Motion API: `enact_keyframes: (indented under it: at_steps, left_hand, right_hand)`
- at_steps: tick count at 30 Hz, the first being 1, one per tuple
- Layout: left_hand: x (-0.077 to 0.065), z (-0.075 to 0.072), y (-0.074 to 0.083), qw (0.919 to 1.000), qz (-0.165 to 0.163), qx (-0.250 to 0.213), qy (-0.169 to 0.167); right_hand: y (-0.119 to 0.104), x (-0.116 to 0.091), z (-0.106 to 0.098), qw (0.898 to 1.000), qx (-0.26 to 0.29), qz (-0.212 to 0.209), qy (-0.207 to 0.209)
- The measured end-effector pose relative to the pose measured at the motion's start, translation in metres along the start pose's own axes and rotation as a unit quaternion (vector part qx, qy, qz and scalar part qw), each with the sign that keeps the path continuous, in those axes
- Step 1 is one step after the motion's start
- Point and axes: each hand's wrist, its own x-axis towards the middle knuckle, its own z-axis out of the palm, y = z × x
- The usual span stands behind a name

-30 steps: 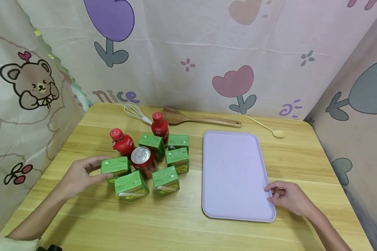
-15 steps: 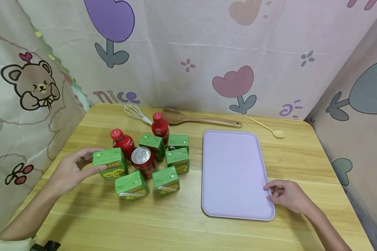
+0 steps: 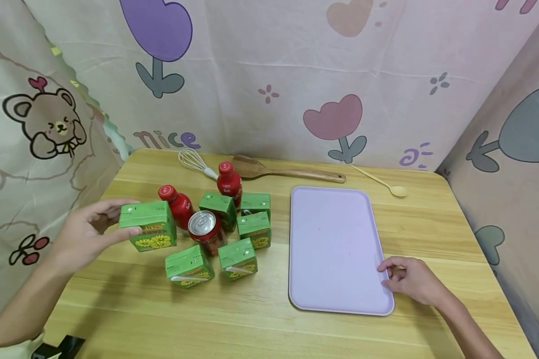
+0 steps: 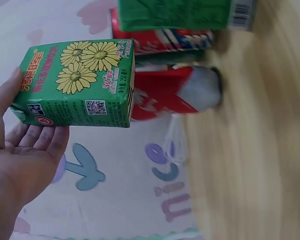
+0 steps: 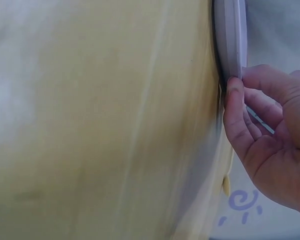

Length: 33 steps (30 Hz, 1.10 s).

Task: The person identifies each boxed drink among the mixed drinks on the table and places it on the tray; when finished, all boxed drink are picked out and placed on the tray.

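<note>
My left hand [image 3: 83, 233] grips a green drink carton [image 3: 147, 227] with yellow flowers on it, thumb on one side and fingers on the other. In the left wrist view that carton [image 4: 77, 82] is held up off the table. My right hand [image 3: 413, 280] pinches the right rim of a lilac tray [image 3: 332, 249] between thumb and finger; the right wrist view shows the tray's edge [image 5: 230, 40] in that pinch. Right of the held carton are a red can [image 3: 205, 232], a red bottle [image 3: 178, 205] and several more green cartons [image 3: 189, 267].
A second red bottle [image 3: 229, 182] stands behind the cartons. Along the table's back lie a white whisk [image 3: 195, 160], a wooden spatula [image 3: 278, 169] and a yellow spoon [image 3: 395, 190]. Patterned cloth [image 3: 260, 114] hangs round the wooden table [image 3: 233, 319].
My left hand has lifted the green carton off the table and carried it to the left, away from the other cartons. The right hand stays on the tray's rim, almost still.
</note>
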Motion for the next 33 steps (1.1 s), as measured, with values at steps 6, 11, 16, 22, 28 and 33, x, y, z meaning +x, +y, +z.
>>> enact_keyframes:
  at_steps: [6,11,16,22,28,33]
  left_hand:
    - [0.004,0.002,0.022,0.9999,0.007,-0.006,-0.004]
    - [0.013,0.007,0.046,0.9997,0.019,-0.014,-0.010]
    - [0.026,0.016,0.064,0.9982,0.036,-0.038,-0.029]
    - [0.044,0.033,0.075,0.9869,0.065,-0.134,-0.062]
    - [0.059,0.053,0.087,0.9844,0.039,-0.149,-0.085]
    - [0.072,0.074,0.093,0.9785,-0.003,-0.176,-0.108]
  right_hand:
    - [0.003,-0.001,0.001,1.000,-0.004,-0.010,0.007]
    - [0.004,-0.002,0.002,0.999,-0.015,-0.026,0.014]
    - [0.002,-0.004,0.002,0.999,-0.018,-0.039,0.016]
    - [-0.001,-0.004,0.000,0.999,-0.020,-0.029,0.009]
    - [-0.002,-0.002,0.001,1.000,-0.003,-0.009,-0.002]
    - [-0.003,-0.003,0.000,1.000,-0.014,-0.008,0.003]
